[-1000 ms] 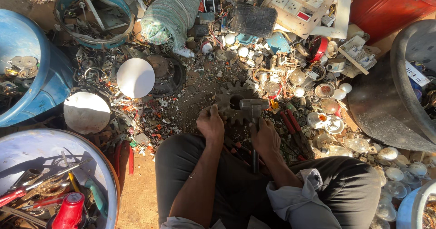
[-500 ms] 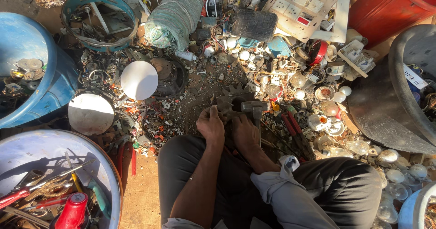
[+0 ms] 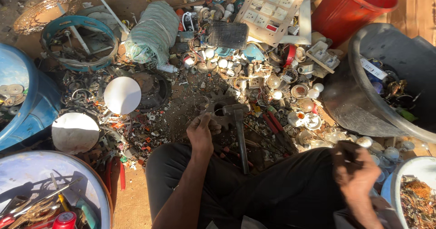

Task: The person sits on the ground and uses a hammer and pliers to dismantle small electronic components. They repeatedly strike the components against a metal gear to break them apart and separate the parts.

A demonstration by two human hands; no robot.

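I sit on the ground with my knees in dark trousers. My left hand (image 3: 202, 131) rests by a rusty gear wheel (image 3: 217, 103), its fingers curled on a small scrap part too small to make out. A hammer (image 3: 239, 133) lies beside that hand, its head on the gear and its handle pointing at me. My right hand (image 3: 359, 174) is out over my right knee, blurred by motion, near a white tub of metal scrap (image 3: 415, 195). What it holds, if anything, is unclear.
Scrap covers the ground: bulb holders, bulbs, a white switch panel (image 3: 270, 11), two white discs (image 3: 121, 95). A blue tub (image 3: 34, 106) stands left, a tool basin (image 3: 50, 188) lower left, a dark tub (image 3: 363, 106) right, a red bucket (image 3: 349, 9) behind it.
My right hand has left the gear and swung to the right over my knee. The left hand stays by the gear. The hammer now lies free.
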